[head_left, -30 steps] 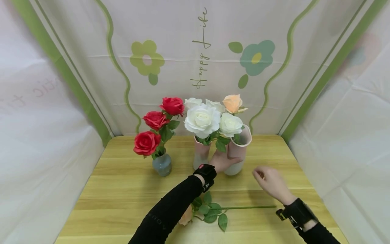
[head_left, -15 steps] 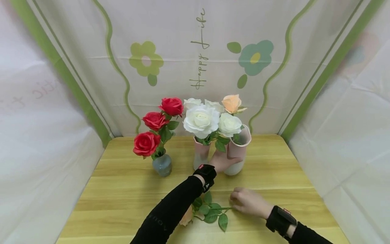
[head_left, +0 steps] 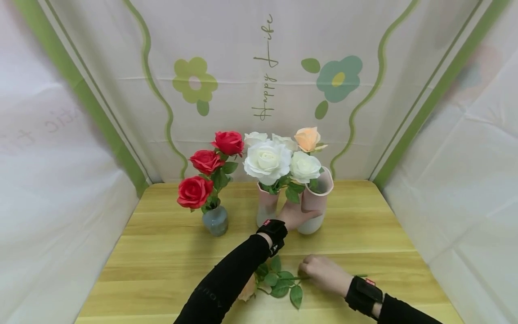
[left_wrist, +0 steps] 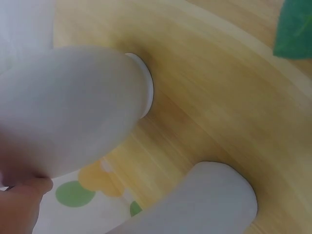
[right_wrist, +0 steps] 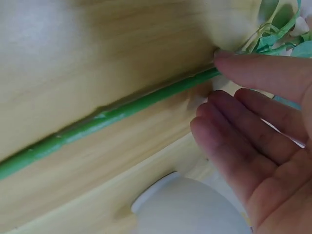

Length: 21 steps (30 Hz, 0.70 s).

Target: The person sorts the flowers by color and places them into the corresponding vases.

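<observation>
My left hand point(head_left: 294, 215) grips the right-hand pink-and-white vase point(head_left: 317, 202), thumb across its front; the left wrist view shows a thumb or finger point(left_wrist: 27, 195) against the pale vase body point(left_wrist: 73, 107). A peach rose point(head_left: 247, 289) lies on the table, its bloom partly behind my left sleeve. My right hand point(head_left: 325, 273) is low over the table and pinches that rose's stem just behind the leaves. In the right wrist view the green stem point(right_wrist: 122, 109) runs between the thumb and the curled fingers of the right hand point(right_wrist: 258, 126).
Several white roses point(head_left: 268, 161) stand in a second pink-and-white vase point(head_left: 267, 207), close left of the gripped one. Another peach rose point(head_left: 308, 138) rises behind them. Red roses point(head_left: 195, 191) fill a small blue-grey vase point(head_left: 216, 220) at left. Fabric walls point(head_left: 234, 40) enclose the table.
My right hand has come down and left from above the table's right side to the lying rose's stem, shifting slightly further left lately. The left hand and vase stay put.
</observation>
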Tool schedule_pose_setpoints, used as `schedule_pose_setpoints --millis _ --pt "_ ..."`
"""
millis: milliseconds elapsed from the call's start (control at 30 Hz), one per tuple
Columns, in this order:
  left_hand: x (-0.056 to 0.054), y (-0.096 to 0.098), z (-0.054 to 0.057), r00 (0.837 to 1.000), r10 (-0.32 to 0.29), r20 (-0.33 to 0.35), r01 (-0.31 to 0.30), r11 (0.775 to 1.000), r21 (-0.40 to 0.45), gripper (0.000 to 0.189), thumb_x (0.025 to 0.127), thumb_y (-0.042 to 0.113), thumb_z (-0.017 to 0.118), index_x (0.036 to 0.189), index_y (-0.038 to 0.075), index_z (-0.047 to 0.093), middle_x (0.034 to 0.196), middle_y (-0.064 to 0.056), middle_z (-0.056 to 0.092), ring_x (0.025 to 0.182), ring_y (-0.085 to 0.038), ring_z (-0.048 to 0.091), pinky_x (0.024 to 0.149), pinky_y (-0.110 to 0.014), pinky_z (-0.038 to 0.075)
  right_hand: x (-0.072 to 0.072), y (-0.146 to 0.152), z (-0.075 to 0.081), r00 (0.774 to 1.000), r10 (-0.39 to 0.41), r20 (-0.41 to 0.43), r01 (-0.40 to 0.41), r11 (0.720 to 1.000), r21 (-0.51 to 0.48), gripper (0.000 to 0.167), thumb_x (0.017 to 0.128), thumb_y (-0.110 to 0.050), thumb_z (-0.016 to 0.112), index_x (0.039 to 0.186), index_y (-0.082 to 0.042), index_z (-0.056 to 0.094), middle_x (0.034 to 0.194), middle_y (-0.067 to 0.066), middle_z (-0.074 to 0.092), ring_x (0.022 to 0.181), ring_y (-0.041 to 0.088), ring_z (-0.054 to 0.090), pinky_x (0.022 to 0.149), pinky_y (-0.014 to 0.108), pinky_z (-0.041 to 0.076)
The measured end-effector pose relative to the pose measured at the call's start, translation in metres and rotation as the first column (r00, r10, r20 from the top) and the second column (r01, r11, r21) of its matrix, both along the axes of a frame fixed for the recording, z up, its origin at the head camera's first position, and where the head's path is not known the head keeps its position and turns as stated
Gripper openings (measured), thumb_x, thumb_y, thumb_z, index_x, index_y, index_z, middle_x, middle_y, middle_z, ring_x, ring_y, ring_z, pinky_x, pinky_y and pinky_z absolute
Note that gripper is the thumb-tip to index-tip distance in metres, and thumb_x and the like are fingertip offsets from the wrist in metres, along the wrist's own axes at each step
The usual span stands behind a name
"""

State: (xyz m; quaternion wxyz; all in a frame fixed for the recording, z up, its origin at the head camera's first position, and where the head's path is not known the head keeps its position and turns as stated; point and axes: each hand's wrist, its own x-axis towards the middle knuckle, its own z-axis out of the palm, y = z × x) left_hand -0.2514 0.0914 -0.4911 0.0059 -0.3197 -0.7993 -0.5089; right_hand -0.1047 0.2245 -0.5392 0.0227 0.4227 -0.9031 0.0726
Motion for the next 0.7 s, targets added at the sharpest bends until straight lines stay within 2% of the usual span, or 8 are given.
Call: schedule_pose_setpoints --millis 167,367,533,700 --pt "-0.0001 -0.0001 0.0017 1.0 -0.001 0.011 0.001 1.0 0.003 0.103 0.082 0.04 0.082 0.157 0.026 0.013 0.155 0.003 0.028 0.141 -0.012 0.027 0.113 -0.035 0.028 0.0006 -0.0068 -0.0003 0.997 0.029 -0.069 -0.023 0.997 0.075 0.031 0.068 0.014 0.078 0.08 -0.014 0.068 0.072 -0.005 0.057 0.064 0.006 0.055 0.055 0.019 0.048" --pt "0.0 -0.0002 -0.0001 1.0 0.001 0.031 -0.001 1.0 0.003 0.101 0.082 0.042 0.081 0.157 0.024 0.015 0.155 0.002 0.029 0.141 -0.014 0.028 0.113 -0.035 0.029 0.0007 -0.0101 -0.0005 0.994 0.04 -0.105 -0.028 0.993 0.116 0.028 0.07 0.009 0.079 0.075 -0.015 0.065 0.067 -0.005 0.052 0.058 0.005 0.05 0.048 0.019 0.042" --pt "-0.0004 -0.0009 -0.0036 0.999 -0.004 0.033 0.004 1.0 0.01 0.101 0.083 0.045 0.08 0.157 0.026 0.015 0.155 0.002 0.029 0.141 -0.015 0.029 0.113 -0.036 0.029 0.0004 -0.01 0.0003 0.995 0.029 -0.096 -0.015 0.989 0.145 0.027 0.07 0.008 0.082 0.076 -0.014 0.068 0.071 -0.004 0.052 0.06 0.007 0.051 0.048 0.019 0.043" --pt "-0.0002 -0.0014 -0.0036 1.0 -0.012 0.024 0.011 0.999 0.03 0.101 0.082 0.045 0.08 0.157 0.027 0.016 0.154 0.002 0.031 0.14 -0.014 0.031 0.113 -0.036 0.03 -0.0013 -0.0055 0.0087 0.997 -0.001 -0.073 0.008 0.995 0.096 0.026 0.071 0.008 0.081 0.076 -0.014 0.07 0.072 -0.004 0.054 0.061 0.01 0.052 0.048 0.02 0.042"
